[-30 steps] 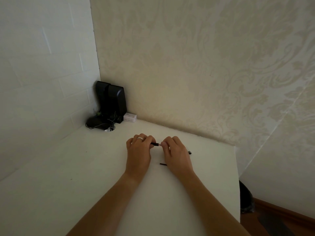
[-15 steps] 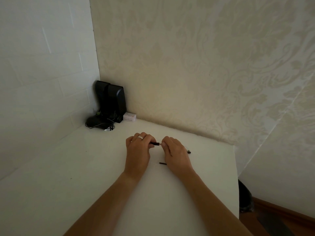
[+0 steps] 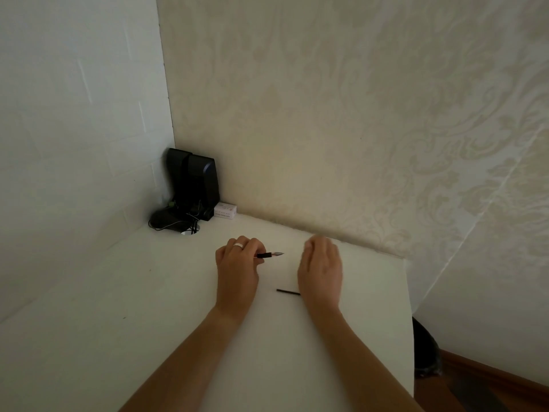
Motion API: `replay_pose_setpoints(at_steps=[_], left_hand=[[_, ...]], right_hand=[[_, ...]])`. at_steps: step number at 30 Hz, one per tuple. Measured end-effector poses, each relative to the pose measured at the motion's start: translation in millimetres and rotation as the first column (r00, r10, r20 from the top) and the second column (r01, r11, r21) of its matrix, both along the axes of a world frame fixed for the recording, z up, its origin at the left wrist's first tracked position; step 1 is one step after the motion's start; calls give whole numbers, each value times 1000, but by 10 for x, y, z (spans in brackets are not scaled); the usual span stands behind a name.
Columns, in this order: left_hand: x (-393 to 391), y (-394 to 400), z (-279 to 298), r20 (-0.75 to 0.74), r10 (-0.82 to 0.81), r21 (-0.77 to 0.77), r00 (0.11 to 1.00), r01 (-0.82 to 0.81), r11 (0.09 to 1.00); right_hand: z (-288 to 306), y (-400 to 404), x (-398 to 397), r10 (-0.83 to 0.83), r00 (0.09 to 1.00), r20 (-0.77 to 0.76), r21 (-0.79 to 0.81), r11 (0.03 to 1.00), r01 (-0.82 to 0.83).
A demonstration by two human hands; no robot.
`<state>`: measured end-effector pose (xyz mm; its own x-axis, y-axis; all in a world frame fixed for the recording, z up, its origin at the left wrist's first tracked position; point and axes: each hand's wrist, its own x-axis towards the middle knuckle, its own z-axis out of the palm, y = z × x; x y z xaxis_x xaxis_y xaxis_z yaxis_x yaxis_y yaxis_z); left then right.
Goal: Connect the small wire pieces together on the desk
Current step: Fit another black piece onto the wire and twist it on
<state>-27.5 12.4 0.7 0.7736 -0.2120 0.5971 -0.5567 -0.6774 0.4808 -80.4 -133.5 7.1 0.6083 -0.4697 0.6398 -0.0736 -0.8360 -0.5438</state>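
Between the hands, a short wire piece point(image 3: 269, 255) juts from the clamped left hand point(image 3: 237, 272); another wire piece point(image 3: 287, 292) lies on the bench point(image 3: 89, 337) beside the right hand point(image 3: 320, 269), which has let go, fingers spread.

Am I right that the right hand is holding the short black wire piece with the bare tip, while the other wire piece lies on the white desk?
Not quite: the left hand holds the wire piece with the bare tip, not the right. The head view shows the right hand open, flat and blurred, gripping nothing. The other wire piece does lie on the white desk.
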Motion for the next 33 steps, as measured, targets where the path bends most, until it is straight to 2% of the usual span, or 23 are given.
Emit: replay_pose_setpoints(at_steps=[2, 4, 6, 9, 13, 16, 19, 24, 29, 33], left_hand=[[4, 5, -1, -9, 32, -10, 999, -32, 999], [6, 3, -4, -5, 47, 0, 999, -47, 999], [8, -2, -12, 0, 51, 9, 999, -51, 999], [15, -6, -19, 6, 52, 8, 999, -52, 999], [13, -13, -23, 11, 60, 10, 998, -60, 998], [15, -11, -25, 6, 66, 21, 998, -66, 998], [17, -16, -26, 6, 74, 35, 997, -74, 997], [13, -15, -25, -2, 76, 47, 997, -75, 996], [10, -18, -15, -5, 59, 42, 998, -59, 997], [6, -25, -11, -7, 38, 59, 999, -38, 998]], right_hand=[[-39, -67, -9, -236, 971, -38, 73, 968, 239], [-88, -107, -6, -345, 915, -209, 136, 916, 377], [-116, -120, -3, -365, 871, -330, 122, 898, 422], [-136, -122, 12, -358, 859, -366, 64, 911, 407], [-127, -124, 21, -277, 906, -319, 40, 952, 305], [-88, -82, 18, -40, 984, -172, 4, 999, 41], [-67, -31, 10, 140, 986, -86, -104, 983, -149], [-50, -30, 5, 227, 973, -47, -139, 963, -231], [-34, 10, -9, 328, 941, -81, -53, 942, -332], [-27, 8, -12, 335, 940, -65, -22, 941, -337]])
